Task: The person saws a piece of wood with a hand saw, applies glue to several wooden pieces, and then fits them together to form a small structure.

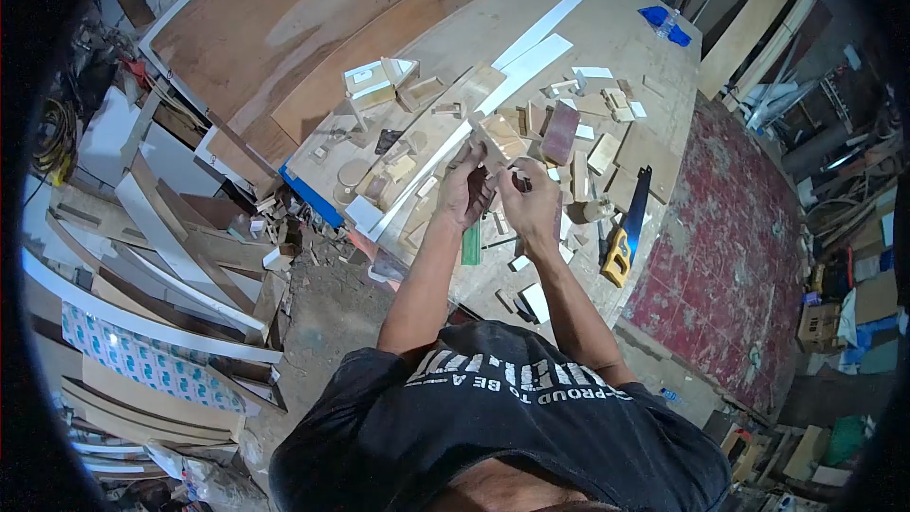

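My left hand (463, 192) is raised over the workbench, its fingers against a small pale wooden piece (500, 137) that looks like a little box or block. Close beside it, my right hand (533, 197) has its fingers curled together just below the same piece. Whatever sits between those right fingers is hidden. A dark reddish-brown block (560, 131) lies just beyond my right hand. Under the hands is a green strip (471, 245). To the right, a handsaw (629, 232) with a yellow handle lies near the bench's edge.
Many wood offcuts cover the workbench (626, 47). Long white strips (550, 24) run across it. Small wooden box shapes (381, 82) stand at the left, beside large plywood sheets (313, 28). A blue-wrapped item (666, 26) lies at the far corner. Curved boards (152, 294) are stacked at left.
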The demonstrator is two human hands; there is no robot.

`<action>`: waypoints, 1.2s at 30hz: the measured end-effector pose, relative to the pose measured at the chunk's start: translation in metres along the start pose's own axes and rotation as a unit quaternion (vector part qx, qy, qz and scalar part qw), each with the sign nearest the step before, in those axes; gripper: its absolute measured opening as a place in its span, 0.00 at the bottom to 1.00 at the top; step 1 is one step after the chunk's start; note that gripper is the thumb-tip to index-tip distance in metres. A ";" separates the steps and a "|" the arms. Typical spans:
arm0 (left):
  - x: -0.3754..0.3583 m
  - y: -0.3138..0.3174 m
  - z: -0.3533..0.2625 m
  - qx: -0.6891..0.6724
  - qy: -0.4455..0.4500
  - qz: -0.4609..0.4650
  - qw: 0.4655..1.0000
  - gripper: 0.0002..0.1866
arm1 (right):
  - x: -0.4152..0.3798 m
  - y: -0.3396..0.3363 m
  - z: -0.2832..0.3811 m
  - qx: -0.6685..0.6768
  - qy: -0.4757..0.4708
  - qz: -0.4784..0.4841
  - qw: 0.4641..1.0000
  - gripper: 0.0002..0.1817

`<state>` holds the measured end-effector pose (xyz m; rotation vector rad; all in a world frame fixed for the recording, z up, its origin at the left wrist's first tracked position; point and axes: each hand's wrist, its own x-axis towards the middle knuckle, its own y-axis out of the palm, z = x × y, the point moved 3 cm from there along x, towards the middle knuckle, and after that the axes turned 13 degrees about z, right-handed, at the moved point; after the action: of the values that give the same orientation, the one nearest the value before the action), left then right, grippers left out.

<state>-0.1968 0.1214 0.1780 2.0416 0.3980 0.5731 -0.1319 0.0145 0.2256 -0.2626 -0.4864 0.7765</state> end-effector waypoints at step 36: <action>-0.017 0.067 -0.021 0.162 0.147 -0.017 0.976 0.20 | 0.002 -0.035 0.027 0.001 -0.211 0.013 0.977 0.25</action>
<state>-0.2194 0.0943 0.2407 2.2570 0.7423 0.8389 -0.1232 -0.0071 0.2633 -0.1001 -0.8842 0.8615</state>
